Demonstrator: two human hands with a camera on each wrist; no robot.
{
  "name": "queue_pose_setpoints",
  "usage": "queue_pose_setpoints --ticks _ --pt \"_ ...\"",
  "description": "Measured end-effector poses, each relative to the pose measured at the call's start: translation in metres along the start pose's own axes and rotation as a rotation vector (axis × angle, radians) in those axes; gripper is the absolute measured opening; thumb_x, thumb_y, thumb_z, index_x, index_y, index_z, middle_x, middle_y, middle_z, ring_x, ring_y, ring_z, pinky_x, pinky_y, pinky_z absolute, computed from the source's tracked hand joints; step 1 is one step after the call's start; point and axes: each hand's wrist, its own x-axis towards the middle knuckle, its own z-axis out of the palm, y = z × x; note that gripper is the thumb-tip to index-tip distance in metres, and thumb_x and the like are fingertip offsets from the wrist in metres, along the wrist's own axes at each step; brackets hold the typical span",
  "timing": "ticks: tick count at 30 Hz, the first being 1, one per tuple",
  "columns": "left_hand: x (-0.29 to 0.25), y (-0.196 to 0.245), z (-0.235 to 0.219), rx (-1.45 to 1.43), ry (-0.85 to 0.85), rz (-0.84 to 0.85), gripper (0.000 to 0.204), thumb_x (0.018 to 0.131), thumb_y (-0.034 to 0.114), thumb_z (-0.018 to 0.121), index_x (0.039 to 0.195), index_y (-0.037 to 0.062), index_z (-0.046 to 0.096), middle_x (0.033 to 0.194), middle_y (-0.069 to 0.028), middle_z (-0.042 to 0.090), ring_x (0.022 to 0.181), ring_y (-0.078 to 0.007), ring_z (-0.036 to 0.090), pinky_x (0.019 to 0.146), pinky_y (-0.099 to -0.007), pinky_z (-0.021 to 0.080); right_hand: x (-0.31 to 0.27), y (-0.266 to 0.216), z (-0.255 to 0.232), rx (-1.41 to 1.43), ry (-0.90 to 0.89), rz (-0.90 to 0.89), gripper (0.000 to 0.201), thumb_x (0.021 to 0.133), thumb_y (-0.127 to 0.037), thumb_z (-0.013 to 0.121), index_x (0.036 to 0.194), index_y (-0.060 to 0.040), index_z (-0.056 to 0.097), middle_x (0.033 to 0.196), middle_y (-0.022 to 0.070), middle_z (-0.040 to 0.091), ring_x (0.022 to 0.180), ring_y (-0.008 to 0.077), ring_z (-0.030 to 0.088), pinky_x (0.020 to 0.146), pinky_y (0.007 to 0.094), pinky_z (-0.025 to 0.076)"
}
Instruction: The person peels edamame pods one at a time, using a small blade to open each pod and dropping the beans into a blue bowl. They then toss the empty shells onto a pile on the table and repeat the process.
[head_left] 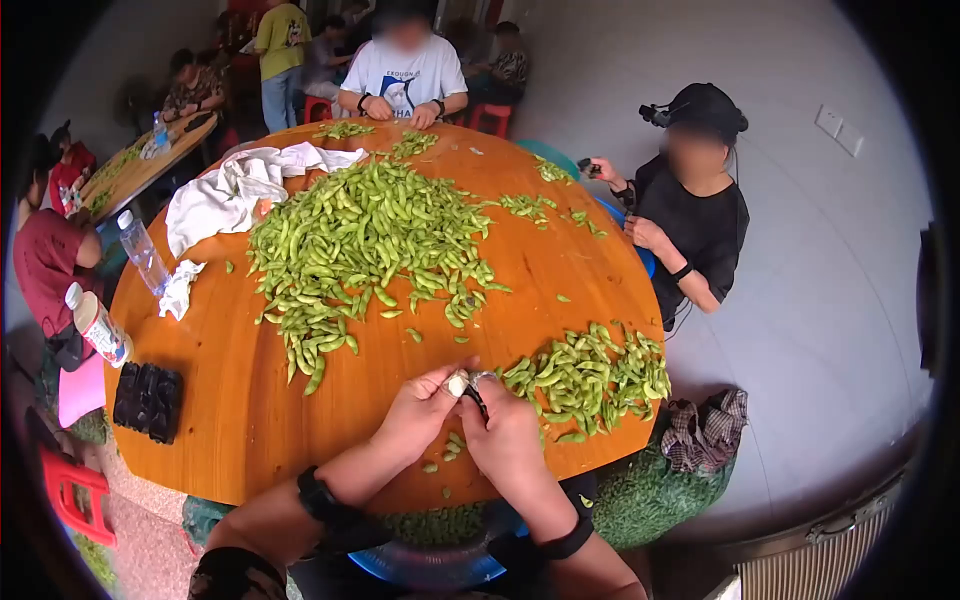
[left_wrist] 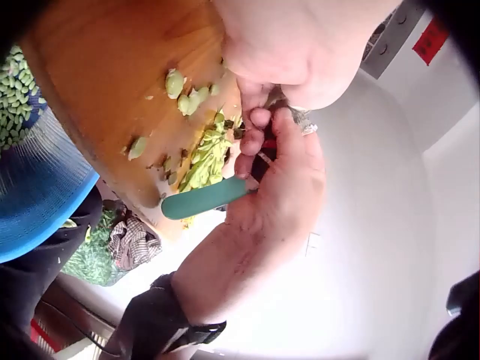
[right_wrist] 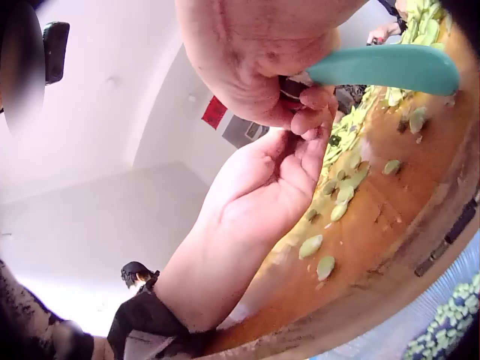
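Both hands meet above the near edge of the round wooden table (head_left: 545,280). My right hand (head_left: 505,430) grips a tool with a flat teal handle (left_wrist: 206,199); its working end is hidden in the fingers. Silvery wrapping (head_left: 484,378) shows at that hand's fingertips. The left hand (head_left: 415,412) has its fingertips against the right hand's, with a whitish covering (head_left: 457,384) at the thumb tip; I cannot tell what lies between its fingers. Loose green beans (left_wrist: 175,84) lie below the hands. Right of them spreads a smaller heap of green soybean pods (head_left: 585,385).
A large heap of pods (head_left: 370,235) covers the table's middle, beside a white cloth (head_left: 225,200). Bottles (head_left: 143,252) and a black packet (head_left: 148,402) stand at the left. Below the edge is a blue basin (left_wrist: 56,195) with beans. Other people sit around the table.
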Motion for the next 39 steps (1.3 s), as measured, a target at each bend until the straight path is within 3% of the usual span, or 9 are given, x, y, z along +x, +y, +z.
queue_pose_setpoints --ticks 5,8,10,11,13,17,19,26,39 --pt "0.001 0.008 0.004 -0.138 -0.029 -0.034 0.037 0.096 0.016 0.050 0.131 0.0034 0.047 0.110 -0.0030 0.061 0.098 -0.0119 0.059 0.090 -0.0284 0.048 0.004 0.006 -0.006 0.041 -0.011 0.005 0.012 0.080 -0.006 0.061 0.090 -0.0012 0.057 0.076 0.0210 0.060 0.070 0.0397 0.059 0.061 0.0443 0.048" --pt "0.001 0.007 -0.002 -0.042 0.067 -0.013 0.033 0.095 0.015 0.053 0.126 0.0036 0.052 0.106 -0.0025 0.063 0.095 -0.0116 0.060 0.083 -0.0288 0.051 0.003 0.006 -0.013 0.148 -0.072 0.036 0.012 0.081 -0.005 0.060 0.092 -0.0008 0.058 0.073 0.0199 0.060 0.069 0.0380 0.060 0.060 0.0399 0.049" --pt "0.005 0.005 -0.011 0.011 0.144 -0.094 0.029 0.095 0.012 0.052 0.123 0.0042 0.055 0.095 -0.0015 0.062 0.076 -0.0098 0.060 0.067 -0.0223 0.051 0.003 0.003 -0.020 0.397 -0.189 0.232 0.012 0.083 -0.004 0.058 0.094 -0.0002 0.057 0.070 0.0183 0.058 0.065 0.0325 0.061 0.059 0.0355 0.048" --pt "0.006 0.004 -0.011 0.010 0.145 -0.093 0.029 0.095 0.012 0.052 0.123 0.0042 0.055 0.095 -0.0015 0.062 0.076 -0.0098 0.060 0.067 -0.0223 0.051 0.003 0.006 -0.022 0.396 -0.190 0.230 0.012 0.083 -0.004 0.058 0.094 -0.0002 0.057 0.070 0.0183 0.058 0.065 0.0325 0.061 0.059 0.0355 0.048" --pt "0.005 0.011 -0.005 0.027 0.244 -0.155 0.027 0.095 0.012 0.052 0.120 0.0040 0.058 0.087 -0.0004 0.061 0.061 -0.0075 0.053 0.054 -0.0193 0.045 0.000 0.013 -0.023 0.306 -0.198 0.198 0.012 0.085 -0.004 0.055 0.097 0.0000 0.057 0.065 0.0137 0.056 0.057 0.0214 0.059 0.054 0.0314 0.046" --pt "0.002 0.015 -0.005 0.069 0.124 -0.171 0.029 0.095 0.012 0.053 0.122 0.0038 0.057 0.089 0.0003 0.060 0.061 -0.0055 0.049 0.053 -0.0186 0.042 0.003 0.002 -0.036 0.449 -0.297 0.393 0.015 0.088 -0.007 0.055 0.102 -0.0024 0.058 0.065 0.0070 0.056 0.052 0.0115 0.055 0.047 0.0264 0.044" --pt "0.000 0.016 -0.006 -0.010 -0.079 -0.107 0.032 0.093 0.013 0.056 0.124 0.0067 0.055 0.098 -0.0008 0.062 0.073 -0.0094 0.057 0.062 -0.0193 0.046 0.004 0.000 -0.039 0.540 -0.355 0.520 0.017 0.091 -0.009 0.053 0.107 -0.0046 0.059 0.069 0.0012 0.056 0.050 0.0058 0.053 0.041 0.0207 0.041" --pt "0.001 0.021 -0.008 -0.040 -0.105 -0.149 0.039 0.091 0.011 0.059 0.130 0.0086 0.052 0.100 -0.0029 0.063 0.073 -0.0106 0.059 0.065 -0.0229 0.050 0.006 0.008 -0.048 0.813 -0.407 0.595 0.016 0.094 -0.011 0.051 0.105 -0.0021 0.059 0.075 0.0014 0.059 0.050 0.0053 0.053 0.039 0.0185 0.040" --pt "0.001 0.021 -0.012 -0.097 -0.160 -0.222 0.035 0.090 0.014 0.061 0.124 0.0057 0.057 0.100 -0.0057 0.065 0.077 -0.0131 0.061 0.069 -0.0249 0.051 -0.002 0.011 -0.043 0.824 -0.392 0.631 0.012 0.094 -0.010 0.051 0.100 -0.0051 0.061 0.071 -0.0014 0.057 0.048 0.0040 0.050 0.039 0.0174 0.036"
